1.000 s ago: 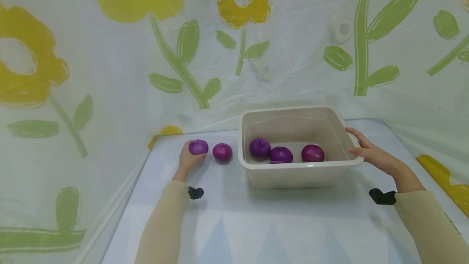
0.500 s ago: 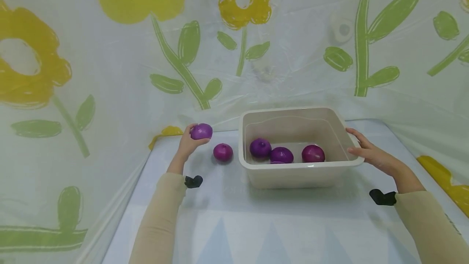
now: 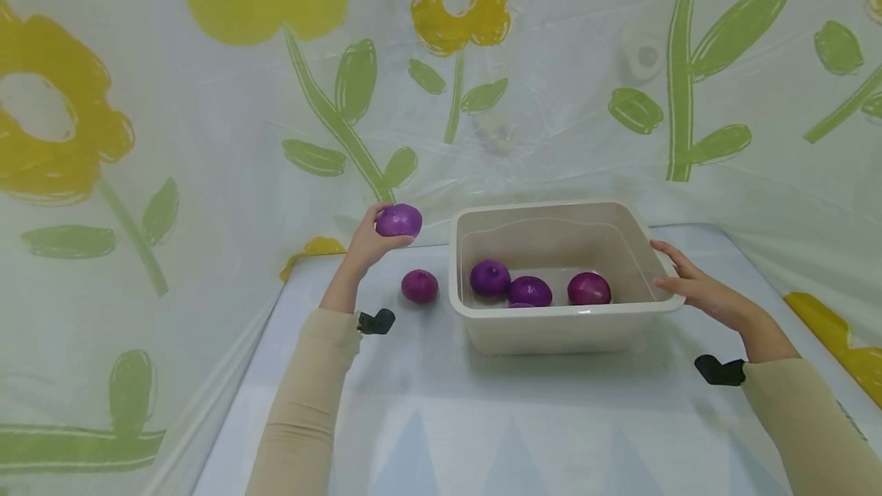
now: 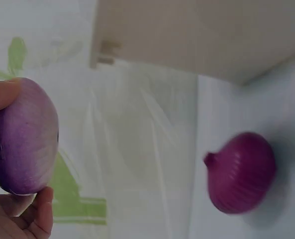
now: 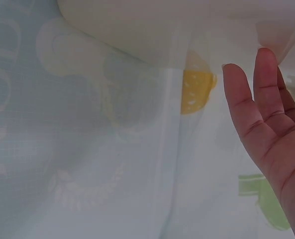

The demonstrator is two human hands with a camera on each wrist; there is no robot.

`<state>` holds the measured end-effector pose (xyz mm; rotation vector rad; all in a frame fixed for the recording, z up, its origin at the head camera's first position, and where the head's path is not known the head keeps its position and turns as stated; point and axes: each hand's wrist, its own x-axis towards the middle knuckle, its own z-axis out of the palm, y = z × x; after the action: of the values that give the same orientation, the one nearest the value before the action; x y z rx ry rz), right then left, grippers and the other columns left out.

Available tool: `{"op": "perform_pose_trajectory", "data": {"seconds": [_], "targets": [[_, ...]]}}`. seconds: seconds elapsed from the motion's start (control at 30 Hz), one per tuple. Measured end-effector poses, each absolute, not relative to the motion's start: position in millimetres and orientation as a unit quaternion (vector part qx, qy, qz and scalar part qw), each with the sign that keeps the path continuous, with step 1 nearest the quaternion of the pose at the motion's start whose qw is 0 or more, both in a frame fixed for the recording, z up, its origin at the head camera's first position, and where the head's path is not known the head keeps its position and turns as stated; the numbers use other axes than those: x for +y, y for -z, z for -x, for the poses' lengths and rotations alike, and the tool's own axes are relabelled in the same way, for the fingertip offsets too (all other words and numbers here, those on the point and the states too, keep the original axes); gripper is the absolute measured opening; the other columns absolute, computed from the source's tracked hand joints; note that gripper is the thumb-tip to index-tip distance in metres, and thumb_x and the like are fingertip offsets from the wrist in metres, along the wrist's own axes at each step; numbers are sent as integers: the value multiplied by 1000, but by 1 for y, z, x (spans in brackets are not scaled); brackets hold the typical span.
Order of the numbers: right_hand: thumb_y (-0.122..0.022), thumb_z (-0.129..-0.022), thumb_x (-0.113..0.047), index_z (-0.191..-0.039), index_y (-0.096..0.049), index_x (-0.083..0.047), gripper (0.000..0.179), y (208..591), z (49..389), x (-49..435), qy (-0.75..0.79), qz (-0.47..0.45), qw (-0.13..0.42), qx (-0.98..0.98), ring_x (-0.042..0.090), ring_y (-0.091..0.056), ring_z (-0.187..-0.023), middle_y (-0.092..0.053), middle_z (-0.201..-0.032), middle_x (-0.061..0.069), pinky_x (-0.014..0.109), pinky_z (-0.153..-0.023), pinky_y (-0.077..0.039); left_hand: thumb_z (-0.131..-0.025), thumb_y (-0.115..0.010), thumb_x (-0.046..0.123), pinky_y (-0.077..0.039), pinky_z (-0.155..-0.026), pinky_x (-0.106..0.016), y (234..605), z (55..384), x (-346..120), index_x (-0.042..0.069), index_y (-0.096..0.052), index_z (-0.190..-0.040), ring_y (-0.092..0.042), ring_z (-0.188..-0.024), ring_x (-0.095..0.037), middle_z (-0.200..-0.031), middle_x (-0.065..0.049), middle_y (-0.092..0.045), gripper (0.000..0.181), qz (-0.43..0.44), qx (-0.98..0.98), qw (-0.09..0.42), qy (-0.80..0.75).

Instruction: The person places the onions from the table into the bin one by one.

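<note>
My left hand (image 3: pixel 368 245) holds a purple onion (image 3: pixel 401 220) in the air, thumb and fingers on its sides; in the left wrist view the same onion (image 4: pixel 30 137) is at the left edge. Below it, a red onion (image 3: pixel 419 286) lies on the table, its pointed tip showing in the left wrist view. A beige plastic tub (image 3: pixel 551 327) stands to the right with several purple onions (image 3: pixel 490 278) inside. My right hand (image 3: pixel 703 289) rests against the tub's right rim; in the right wrist view its fingers (image 5: pixel 269 89) are fairly straight.
A pale table (image 3: pixel 441 412) with faint blue triangles carries the tub. White sheeting (image 3: pixel 551 113) with yellow flowers and green stems hangs behind and at the sides. The tub's left wall (image 3: pixel 455 274) stands near the lone onion.
My left hand has lifted the purple onion off the table and carried it up and to the right. My right hand and the tub have stayed put.
</note>
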<state>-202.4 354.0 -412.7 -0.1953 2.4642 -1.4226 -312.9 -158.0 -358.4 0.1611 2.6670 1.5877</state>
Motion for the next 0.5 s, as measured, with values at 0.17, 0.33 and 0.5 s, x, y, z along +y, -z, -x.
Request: {"op": "perform_pose_trajectory", "data": {"seconds": [0.17, 0.33, 0.5], "targets": [[-46, -92, -33, -145, 12, -35, 79, 412, 203, 353, 492, 66, 144, 856, 51, -4, -128, 15, -150, 19, 76, -89, -19, -74, -75, 21, -38, -99, -49, 339, 310, -138, 20, -32, -138, -39, -125, -34, -145, -11, -30, 77, -81, 849, 25, -521], [-46, -92, -33, -145, 12, -35, 78, 412, 203, 354, 492, 67, 143, 856, 51, -4, -128, 15, -150, 19, 76, -89, -19, -73, -76, 22, -40, -97, -47, 323, 307, -114, 22, -33, -138, -43, -121, -32, -142, -10, -34, 78, -112, 846, 38, -520], [-45, -92, -32, -145, 12, -35, 77, 412, 203, 354, 492, 70, 145, 856, 51, -4, -128, 15, -150, 19, 76, -88, -19, -71, -77, 21, -42, -95, -46, 316, 304, -89, 21, -35, -137, -46, -118, -30, -139, -11, -38, 79, -147, 846, 49, -510]]}}
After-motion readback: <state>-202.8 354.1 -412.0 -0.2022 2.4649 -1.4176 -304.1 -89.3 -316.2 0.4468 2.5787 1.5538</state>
